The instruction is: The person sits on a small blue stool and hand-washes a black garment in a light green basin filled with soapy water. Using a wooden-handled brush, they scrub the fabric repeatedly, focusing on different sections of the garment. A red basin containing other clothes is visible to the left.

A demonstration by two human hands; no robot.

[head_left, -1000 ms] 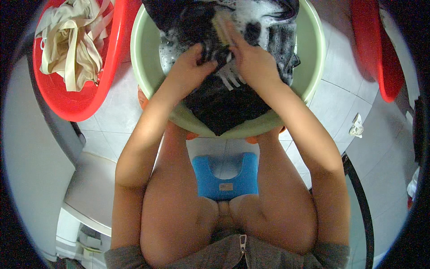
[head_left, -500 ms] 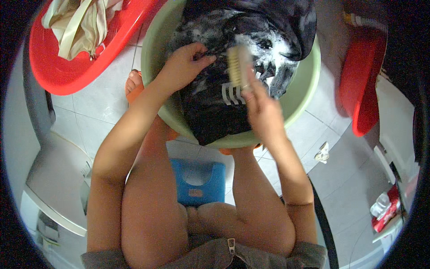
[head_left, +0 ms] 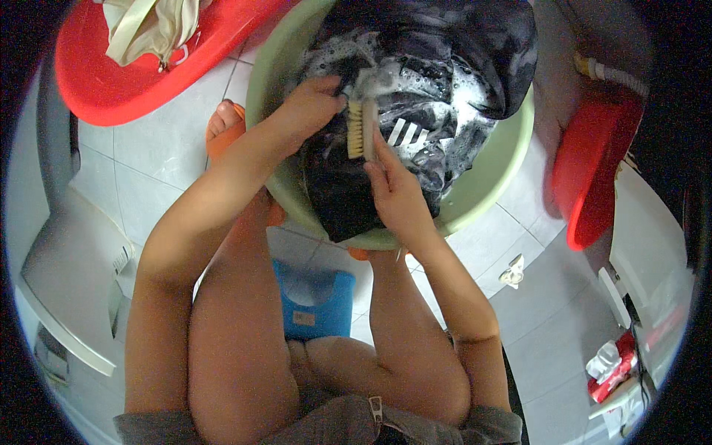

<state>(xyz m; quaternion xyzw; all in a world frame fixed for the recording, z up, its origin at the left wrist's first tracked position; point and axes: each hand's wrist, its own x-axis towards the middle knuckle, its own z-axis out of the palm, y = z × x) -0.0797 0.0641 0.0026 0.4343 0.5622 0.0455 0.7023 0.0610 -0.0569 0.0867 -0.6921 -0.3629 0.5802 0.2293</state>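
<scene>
A black garment point(head_left: 337, 196) with white stripes, wet and streaked with white suds, is bunched in a pale green basin point(head_left: 521, 144) between my feet. My right hand point(head_left: 400, 194) is closed on the handle of a scrubbing brush point(head_left: 357, 132), whose cream bristles face left, toward my other hand. My left hand point(head_left: 311, 110) pinches a fold of the garment just left of the brush. Foam point(head_left: 469, 90) lies thickest on the cloth to the right of the brush.
At the upper left, a red basin point(head_left: 104, 96) holds cream cloth point(head_left: 141, 33). Another red basin point(head_left: 586, 178) leans on the right. A blue stool point(head_left: 326, 315) shows between my legs. A crumpled white scrap point(head_left: 512, 272) lies on the tiles, and a red-and-white packet point(head_left: 614, 368) sits lower right.
The brush, in my right hand, has moved left and slightly down, closer to my left hand. The striped part of the garment has shifted up and right. The whole view has shifted a little.
</scene>
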